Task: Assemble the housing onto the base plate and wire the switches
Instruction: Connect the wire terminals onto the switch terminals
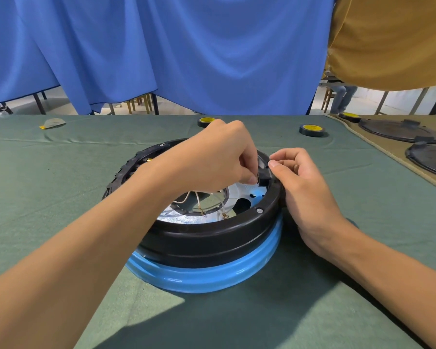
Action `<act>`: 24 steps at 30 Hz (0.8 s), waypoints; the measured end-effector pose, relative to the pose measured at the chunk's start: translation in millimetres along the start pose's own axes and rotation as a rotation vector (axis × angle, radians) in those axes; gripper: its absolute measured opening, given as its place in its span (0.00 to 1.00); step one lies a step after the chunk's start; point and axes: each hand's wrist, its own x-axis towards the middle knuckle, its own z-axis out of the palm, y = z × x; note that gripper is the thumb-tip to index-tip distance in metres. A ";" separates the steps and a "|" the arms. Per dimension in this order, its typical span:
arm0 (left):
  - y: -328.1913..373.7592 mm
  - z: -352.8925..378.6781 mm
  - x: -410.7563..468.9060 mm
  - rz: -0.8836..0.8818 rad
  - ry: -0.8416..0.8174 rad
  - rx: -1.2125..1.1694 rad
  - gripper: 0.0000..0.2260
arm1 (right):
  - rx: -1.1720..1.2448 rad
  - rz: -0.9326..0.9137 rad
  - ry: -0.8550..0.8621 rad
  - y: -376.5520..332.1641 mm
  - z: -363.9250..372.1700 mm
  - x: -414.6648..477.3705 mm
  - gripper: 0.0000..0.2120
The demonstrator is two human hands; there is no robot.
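Note:
A black ring-shaped housing (212, 238) sits on a blue base plate (212, 278) in the middle of the green table. Inside the ring lie white wires with brass terminals (202, 210) over a silvery inner plate (252, 192). A small black switch (264, 178) sits at the ring's right inner wall. My left hand (212, 157) reaches over the ring and pinches at the switch with its fingertips. My right hand (305, 187) grips the ring's outer right rim, its thumb pressing beside the switch.
Two rolls of tape with yellow cores (312, 130) (206, 121) lie at the table's far side. Black round covers (400, 131) rest on a tan cloth at the right. A small grey packet (53, 122) lies far left. Blue curtain hangs behind.

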 end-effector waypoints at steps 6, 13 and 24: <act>-6.6 -10.0 -1.7 -0.028 -0.054 -0.051 0.07 | 0.026 -0.032 -0.169 -0.3 -12.2 -7.4 0.19; -11.9 -4.1 -0.2 -0.017 0.021 0.040 0.08 | -0.583 -0.318 -0.612 -2.8 -36.6 -1.0 0.52; -2.4 6.1 -19.5 -0.091 0.169 0.314 0.14 | -0.712 -0.427 -0.306 21.6 -25.7 22.4 0.35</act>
